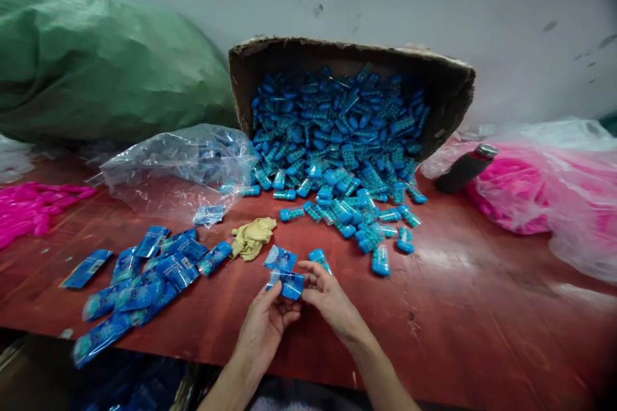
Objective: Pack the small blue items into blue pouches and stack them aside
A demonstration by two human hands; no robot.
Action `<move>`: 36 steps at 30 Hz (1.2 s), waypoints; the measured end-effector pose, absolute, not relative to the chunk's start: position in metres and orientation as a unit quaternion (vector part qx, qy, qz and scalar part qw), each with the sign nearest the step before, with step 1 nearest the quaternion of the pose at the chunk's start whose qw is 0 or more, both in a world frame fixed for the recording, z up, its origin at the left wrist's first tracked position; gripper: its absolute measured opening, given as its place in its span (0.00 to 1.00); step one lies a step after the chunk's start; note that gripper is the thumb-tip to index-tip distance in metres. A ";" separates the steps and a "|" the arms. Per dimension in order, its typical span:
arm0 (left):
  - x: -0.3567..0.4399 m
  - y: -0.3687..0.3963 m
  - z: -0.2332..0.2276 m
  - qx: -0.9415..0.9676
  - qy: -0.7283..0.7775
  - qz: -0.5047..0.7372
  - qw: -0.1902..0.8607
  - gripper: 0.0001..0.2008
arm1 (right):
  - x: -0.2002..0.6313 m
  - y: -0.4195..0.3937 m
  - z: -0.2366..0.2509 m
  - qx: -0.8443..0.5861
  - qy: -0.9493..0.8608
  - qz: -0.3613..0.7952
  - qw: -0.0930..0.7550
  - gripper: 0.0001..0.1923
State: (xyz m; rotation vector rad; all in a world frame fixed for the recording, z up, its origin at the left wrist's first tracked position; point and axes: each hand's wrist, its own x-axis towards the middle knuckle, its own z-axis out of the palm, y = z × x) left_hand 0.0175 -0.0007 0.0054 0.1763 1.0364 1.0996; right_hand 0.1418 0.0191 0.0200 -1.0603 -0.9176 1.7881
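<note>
Person's two bare forearms entering from the lower edge: left hand (267, 326) and right hand (328, 297), both ungloved, without sleeves, rings, watch or wristbands.

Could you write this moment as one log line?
left hand: holds blue packet | right hand: pinches same packet | nearby: packed pile, yellow cloth, tipped cardboard box spilling blue pieces
</note>
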 end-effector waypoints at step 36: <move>0.019 -0.003 0.006 -0.026 0.517 0.478 0.710 0.07 | 0.192 0.056 -0.011 -0.655 -0.624 0.311 0.291 0.16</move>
